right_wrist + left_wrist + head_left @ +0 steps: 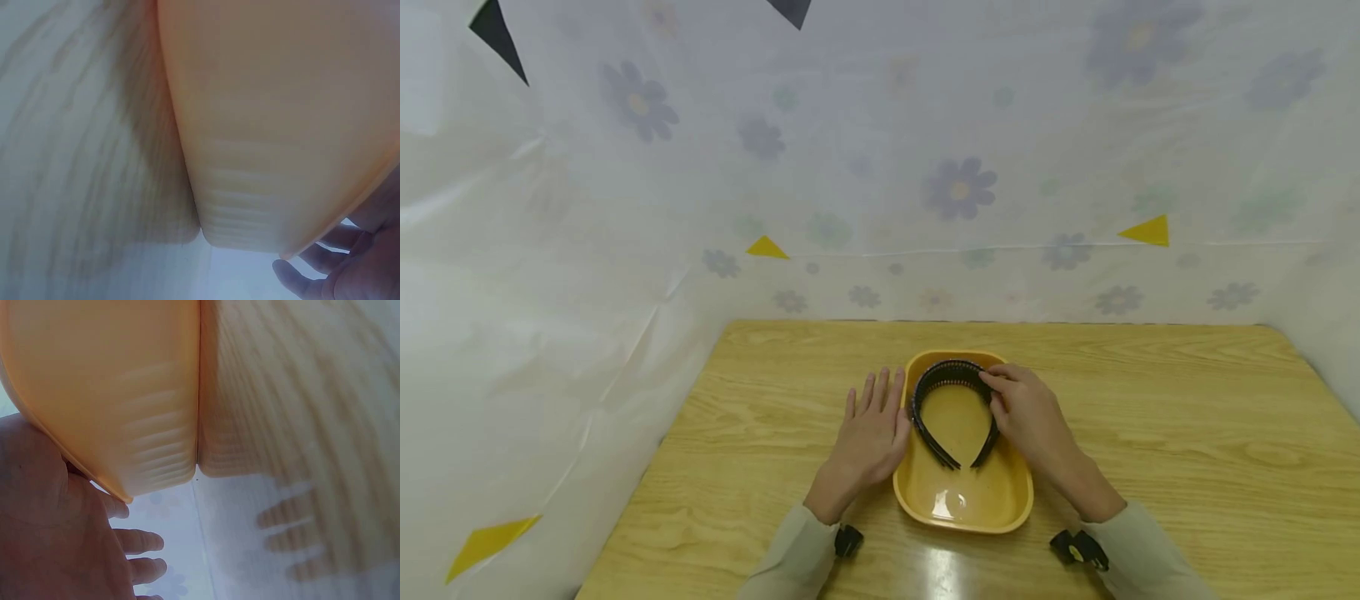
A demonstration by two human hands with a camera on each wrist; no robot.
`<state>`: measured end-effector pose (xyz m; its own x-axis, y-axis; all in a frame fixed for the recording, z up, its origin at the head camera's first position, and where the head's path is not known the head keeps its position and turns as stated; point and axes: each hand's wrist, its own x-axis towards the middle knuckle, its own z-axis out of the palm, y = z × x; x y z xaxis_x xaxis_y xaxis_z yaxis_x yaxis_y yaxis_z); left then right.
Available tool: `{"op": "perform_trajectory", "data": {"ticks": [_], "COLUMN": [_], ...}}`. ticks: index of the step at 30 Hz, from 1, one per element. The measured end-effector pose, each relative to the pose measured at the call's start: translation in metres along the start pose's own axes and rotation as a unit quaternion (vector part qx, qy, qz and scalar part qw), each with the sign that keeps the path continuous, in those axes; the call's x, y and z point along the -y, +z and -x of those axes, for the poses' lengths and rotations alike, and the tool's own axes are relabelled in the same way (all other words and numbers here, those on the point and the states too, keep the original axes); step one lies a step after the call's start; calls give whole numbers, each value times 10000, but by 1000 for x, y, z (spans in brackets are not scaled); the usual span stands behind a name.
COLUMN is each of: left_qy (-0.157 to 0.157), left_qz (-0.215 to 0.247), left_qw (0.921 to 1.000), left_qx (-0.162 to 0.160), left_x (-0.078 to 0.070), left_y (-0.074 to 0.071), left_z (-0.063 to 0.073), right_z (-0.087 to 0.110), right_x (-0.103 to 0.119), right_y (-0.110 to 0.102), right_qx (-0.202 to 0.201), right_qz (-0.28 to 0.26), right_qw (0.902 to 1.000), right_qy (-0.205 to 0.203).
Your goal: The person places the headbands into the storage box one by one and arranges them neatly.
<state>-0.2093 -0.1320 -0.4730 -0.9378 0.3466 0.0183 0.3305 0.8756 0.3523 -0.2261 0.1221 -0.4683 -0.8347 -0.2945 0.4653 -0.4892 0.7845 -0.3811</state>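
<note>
A dark toothed headband (pixel 919 414) lies in a yellow-orange plastic basin (pixel 964 527), its two tips pointing towards me. Two dark strips show at its left tip; whether more than one band is there I cannot tell. My right hand (pixel 1028 417) pinches the band's upper right side between thumb and fingers, above the basin's right rim. On the left, my left hand (pixel 871 433) rests against the rim with its fingers straight. The left wrist view has that hand (pixel 59 519) beside the basin's outer wall (pixel 106 394). Only part of the right hand (pixel 369 269) shows in the right wrist view.
The basin stands on a wood-grain table (pixel 760 417). A pale flowered sheet (pixel 865 192) hangs behind the table and along its sides, with yellow triangles (pixel 1148 232) on it. Small black devices (pixel 848 541) sit at both wrists.
</note>
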Motion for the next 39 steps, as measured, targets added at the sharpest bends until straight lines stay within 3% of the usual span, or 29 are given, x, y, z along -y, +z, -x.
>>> {"op": "perform_trajectory", "data": {"ticks": [8, 23, 39], "left_qy": [-16, -15, -30], "left_qz": [74, 26, 24], "left_qw": [10000, 10000, 10000], "left_qx": [37, 53, 39], "left_x": [-2, 0, -1], "left_y": [-1, 0, 5], "left_z": [-1, -1, -5], "right_z": [0, 1, 2], "right_x": [-2, 1, -7], "right_y": [2, 1, -2], "right_qx": [60, 249, -75], "right_qz": [347, 339, 190], "right_qw": [9993, 9991, 9996], "right_qy": [-141, -110, -183]}}
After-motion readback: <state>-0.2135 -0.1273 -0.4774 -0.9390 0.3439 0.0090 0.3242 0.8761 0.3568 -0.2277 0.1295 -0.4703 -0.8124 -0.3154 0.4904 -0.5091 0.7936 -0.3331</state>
